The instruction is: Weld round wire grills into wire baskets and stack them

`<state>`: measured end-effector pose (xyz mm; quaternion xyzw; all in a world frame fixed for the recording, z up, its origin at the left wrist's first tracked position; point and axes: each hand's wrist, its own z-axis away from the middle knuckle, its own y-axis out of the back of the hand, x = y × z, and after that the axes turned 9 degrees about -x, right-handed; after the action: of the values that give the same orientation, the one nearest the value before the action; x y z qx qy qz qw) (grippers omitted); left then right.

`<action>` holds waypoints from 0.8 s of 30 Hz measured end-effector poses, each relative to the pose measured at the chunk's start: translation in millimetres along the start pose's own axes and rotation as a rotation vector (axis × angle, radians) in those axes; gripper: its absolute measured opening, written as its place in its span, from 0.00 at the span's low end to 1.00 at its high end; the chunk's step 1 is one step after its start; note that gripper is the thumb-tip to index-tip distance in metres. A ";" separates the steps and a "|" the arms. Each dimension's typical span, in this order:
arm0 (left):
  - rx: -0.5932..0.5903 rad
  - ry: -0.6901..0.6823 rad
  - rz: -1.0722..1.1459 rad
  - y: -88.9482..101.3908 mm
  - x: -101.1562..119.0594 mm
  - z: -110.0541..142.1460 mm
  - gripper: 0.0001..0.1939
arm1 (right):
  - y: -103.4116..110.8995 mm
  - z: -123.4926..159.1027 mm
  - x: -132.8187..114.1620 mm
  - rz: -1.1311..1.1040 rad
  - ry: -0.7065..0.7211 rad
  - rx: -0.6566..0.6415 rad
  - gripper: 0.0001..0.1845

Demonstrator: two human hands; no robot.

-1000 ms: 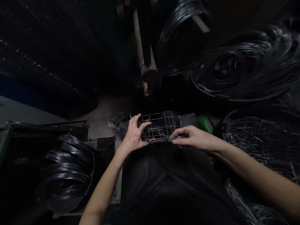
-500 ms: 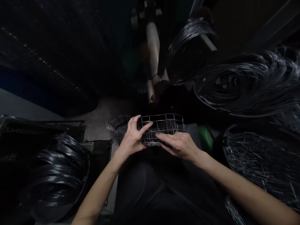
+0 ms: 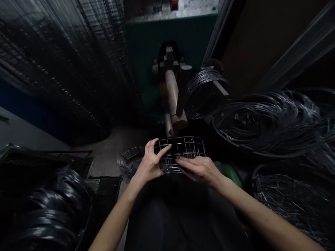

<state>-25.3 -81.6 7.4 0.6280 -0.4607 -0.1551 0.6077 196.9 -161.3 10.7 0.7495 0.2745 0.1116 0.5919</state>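
Note:
A small wire basket (image 3: 183,148) of shiny metal grid, rounded at its right end, sits over my lap between both hands. My left hand (image 3: 151,160) grips its left end, thumb stretched along the near side and fingers at the far rim. My right hand (image 3: 199,167) is closed at the near right side, fingertips pressed together by the lower wires; whether a small piece is pinched there is hidden. Just beyond the basket are the blunt ends of a machine's metal arms (image 3: 179,120).
Wire rings (image 3: 261,118) fill a large tub at right, above a bin of loose wire pieces (image 3: 293,202). More wire rings (image 3: 52,216) lie at lower left beside dark crates (image 3: 104,184). Stacked wire grids (image 3: 65,69) stand at upper left. A green machine body (image 3: 146,45) rises behind.
The view has tilted up, so more of the green machine and stacked grids shows. Both hands keep nearly the same hold on the basket, which now appears slightly lower.

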 end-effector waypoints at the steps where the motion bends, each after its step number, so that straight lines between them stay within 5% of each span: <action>1: 0.004 0.003 -0.001 0.1 -0.7 -1.4 0.40 | 0.1 -1.2 1.7 0.015 0.007 0.007 0.15; 14: -0.020 0.036 0.045 2.5 -11.3 -12.8 0.41 | 0.0 -16.2 12.8 0.069 0.058 0.111 0.13; 24: -0.066 -0.009 0.045 14.1 -15.5 -15.5 0.44 | 7.2 -19.3 10.5 -0.102 0.025 0.049 0.13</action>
<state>-27.2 -57.8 17.9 0.5963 -0.4719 -0.1593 0.6295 198.1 -140.7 21.2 0.7474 0.3222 0.0841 0.5749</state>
